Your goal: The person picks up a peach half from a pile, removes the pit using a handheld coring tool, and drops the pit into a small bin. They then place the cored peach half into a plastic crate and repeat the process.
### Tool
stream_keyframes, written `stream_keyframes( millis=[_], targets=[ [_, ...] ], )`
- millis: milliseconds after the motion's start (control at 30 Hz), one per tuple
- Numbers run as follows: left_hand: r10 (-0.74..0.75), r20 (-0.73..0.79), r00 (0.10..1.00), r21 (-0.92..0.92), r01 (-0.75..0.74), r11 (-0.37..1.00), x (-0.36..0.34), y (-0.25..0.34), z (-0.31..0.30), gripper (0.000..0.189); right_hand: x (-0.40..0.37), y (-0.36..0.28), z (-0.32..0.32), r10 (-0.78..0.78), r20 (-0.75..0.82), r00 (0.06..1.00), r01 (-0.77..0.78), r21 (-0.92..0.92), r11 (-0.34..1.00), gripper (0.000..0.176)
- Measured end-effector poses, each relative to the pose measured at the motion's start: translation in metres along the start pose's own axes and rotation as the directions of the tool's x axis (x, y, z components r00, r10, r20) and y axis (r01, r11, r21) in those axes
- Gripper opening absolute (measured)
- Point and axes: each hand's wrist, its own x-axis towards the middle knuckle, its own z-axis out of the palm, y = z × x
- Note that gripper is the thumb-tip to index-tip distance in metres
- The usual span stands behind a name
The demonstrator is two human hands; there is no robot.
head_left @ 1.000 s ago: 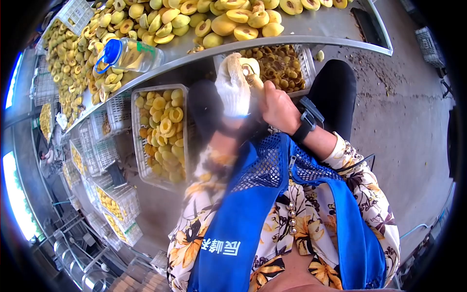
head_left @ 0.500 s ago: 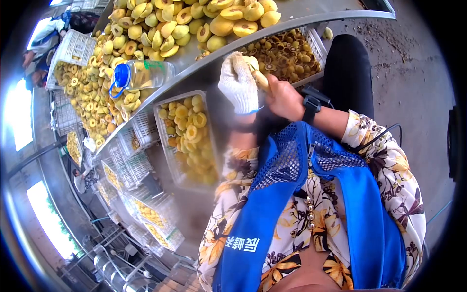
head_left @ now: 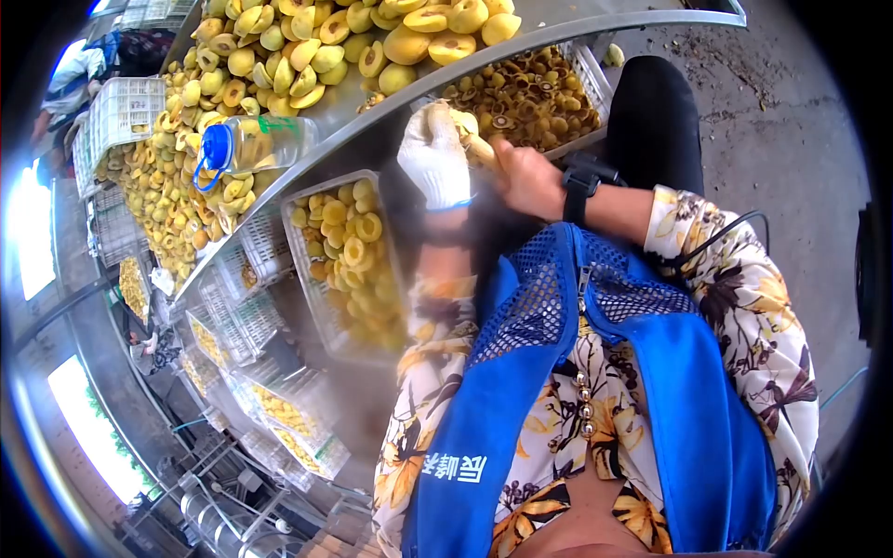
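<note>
The gloved left hand (head_left: pixel 433 160) is curled around a pale yellow fruit (head_left: pixel 462 119), holding it up in front of the body just below the edge of the steel table (head_left: pixel 605 19) and above a mesh crate of brown pits (head_left: pixel 588 73). The bare right hand (head_left: pixel 526 179), with a dark watch (head_left: pixel 579 181) at its wrist, is clenched on a short pale-handled tool (head_left: pixel 481 149) whose working end meets the fruit; the tip itself is hidden against the glove. The fruit looks light and soft – probably ripe, juicy flesh under a thin skin, slippery once cut and easy to bruise. It seems best cupped on its rounded skin side with spread fingers rather than pinched, and the knit glove should give grip where bare skin would slide. Beside the left forearm stands a second crate (head_left: pixel 327 184) filled with halved yellow fruit, and more halves are heaped along the table, where a clear bottle with a blue cap (head_left: pixel 260 141) lies among them.
</note>
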Motion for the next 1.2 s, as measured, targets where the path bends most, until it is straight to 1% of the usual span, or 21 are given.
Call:
stream_keyframes(
  millis=[33,67,100,167,200,267,300,333,367,400,433,467,500,600,733,833,900,1000,1100,1167,1200],
  targets=[
    [0.065,-0.035,0.997,0.121,-0.06,0.991,-0.002,0.001,0.003,0.018,-0.004,-0.003,0.01,0.031,-0.064,0.997,-0.031,0.008,0.999,0.021],
    [0.063,0.015,0.998,0.154,-0.065,0.986,-0.007,0.009,0.007,0.019,-0.006,-0.03,-0.012,0.163,0.159,0.974,-0.188,0.159,0.969,0.02],
    [0.112,0.027,0.993,0.165,-0.115,0.979,-0.006,0.007,0.008,0.019,-0.007,-0.04,-0.019,0.247,0.272,0.93,-0.301,0.178,0.937,0.018],
    [0.209,0.051,0.977,0.189,-0.214,0.958,-0.003,0.0,0.008,0.019,-0.008,-0.036,-0.014,0.266,0.234,0.935,-0.32,0.235,0.918,0.018],
    [0.185,0.061,0.981,0.153,-0.192,0.969,-0.001,0.001,0.008,0.019,-0.008,-0.027,-0.005,0.184,0.096,0.978,-0.198,0.177,0.964,0.019],
    [-0.01,0.092,0.996,-0.038,0.014,0.999,0.007,0.002,0.006,0.018,-0.005,-0.006,0.009,-0.033,-0.161,0.986,0.034,0.001,0.999,0.021],
    [-0.1,0.119,0.988,-0.134,0.115,0.984,0.013,0.002,0.005,0.018,-0.002,0.0,0.008,-0.044,-0.14,0.989,0.046,0.013,0.999,0.023],
    [-0.081,0.121,0.989,-0.182,0.102,0.978,0.019,-0.008,0.002,0.018,0.002,0.002,0.005,-0.056,-0.12,0.991,0.059,0.026,0.998,0.024],
    [-0.143,0.142,0.979,-0.221,0.173,0.96,0.021,-0.016,-0.001,0.018,0.003,-0.005,-0.001,-0.063,-0.099,0.993,0.067,0.043,0.997,0.026],
    [-0.205,0.168,0.964,-0.255,0.244,0.936,0.023,-0.025,-0.004,0.018,0.001,-0.014,-0.009,0.128,0.055,0.99,-0.134,0.129,0.982,0.019],
    [-0.266,0.197,0.944,-0.289,0.315,0.904,0.025,-0.028,-0.006,0.018,0.001,-0.027,-0.023,0.24,0.191,0.952,-0.274,0.184,0.944,0.017],
    [-0.29,0.286,0.913,-0.251,0.363,0.897,0.023,-0.027,-0.012,0.024,0.002,-0.038,-0.035,0.334,0.33,0.883,-0.415,0.214,0.884,0.014],
    [-0.293,0.325,0.899,-0.338,0.399,0.852,0.022,-0.029,-0.013,0.026,0.001,-0.043,-0.04,0.408,0.466,0.785,-0.55,0.22,0.806,0.012],
    [-0.27,0.425,0.864,-0.545,0.482,0.686,0.02,-0.037,-0.017,0.038,0.001,-0.036,-0.032,0.337,0.506,0.794,-0.548,0.355,0.758,0.01],
    [-0.415,0.44,0.797,-0.676,0.598,0.431,0.008,-0.041,-0.017,0.044,-0.001,-0.048,-0.031,0.376,0.51,0.773,-0.577,0.321,0.751,0.016],
    [-0.41,0.41,0.815,-0.666,0.575,0.476,0.008,-0.047,-0.016,0.046,-0.005,-0.051,-0.026,0.385,0.479,0.789,-0.562,0.31,0.767,0.019],
    [-0.441,0.365,0.82,-0.651,0.563,0.509,0.007,-0.04,-0.011,0.035,-0.009,-0.064,-0.033,0.399,0.427,0.812,-0.533,0.263,0.804,0.019],
    [-0.429,0.391,0.814,-0.631,0.577,0.519,0.006,-0.034,-0.01,0.025,-0.009,-0.041,-0.017,0.295,0.329,0.897,-0.377,0.222,0.899,0.018],
    [-0.461,0.457,0.761,-0.559,0.649,0.517,0.004,-0.022,-0.011,0.025,-0.011,-0.044,-0.019,0.302,0.365,0.881,-0.411,0.273,0.87,0.018],
    [-0.454,0.474,0.754,-0.538,0.657,0.528,0.003,-0.019,-0.01,0.024,-0.007,-0.045,-0.024,0.359,0.445,0.82,-0.479,0.192,0.857,0.016],
    [-0.392,0.415,0.821,-0.533,0.568,0.627,0.004,-0.023,-0.011,0.024,-0.006,-0.047,-0.026,0.387,0.486,0.784,-0.509,0.147,0.848,0.016]
  ],
)
